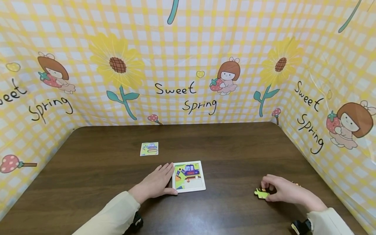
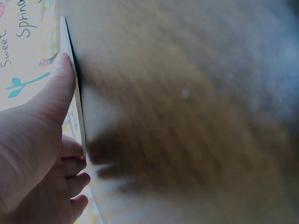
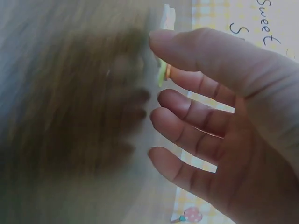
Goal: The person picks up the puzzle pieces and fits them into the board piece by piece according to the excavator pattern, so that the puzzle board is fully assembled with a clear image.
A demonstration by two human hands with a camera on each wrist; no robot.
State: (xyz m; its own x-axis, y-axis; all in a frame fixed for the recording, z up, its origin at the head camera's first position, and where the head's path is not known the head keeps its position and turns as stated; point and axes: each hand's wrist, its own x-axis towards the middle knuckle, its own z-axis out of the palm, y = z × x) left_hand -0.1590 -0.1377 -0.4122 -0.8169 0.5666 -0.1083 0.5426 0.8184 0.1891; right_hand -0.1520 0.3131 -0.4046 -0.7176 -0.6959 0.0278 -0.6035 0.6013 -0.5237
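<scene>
A white-framed jigsaw puzzle board [image 1: 191, 190] lies on the table, with a purple excavator picture in its upper part and a bare white area at the lower right. My left hand [image 1: 155, 182] rests along its left edge, fingers extended, thumb at the near left corner. In the left wrist view the thumb [image 2: 58, 86] lies against the board's thin edge. Farther right, my right hand [image 1: 283, 192] pinches a lime-green puzzle piece [image 1: 260, 194] low at the tabletop, between thumb and index finger. Something small and orange-yellow shows beside that piece, partly hidden by the fingers.
A small card [image 1: 149, 148] with a similar excavator picture lies behind the board, to the left. The brown wooden table [image 1: 223, 143] is enclosed at the back and sides by a yellow checked cloth [image 1: 182, 65] printed with flowers and figures.
</scene>
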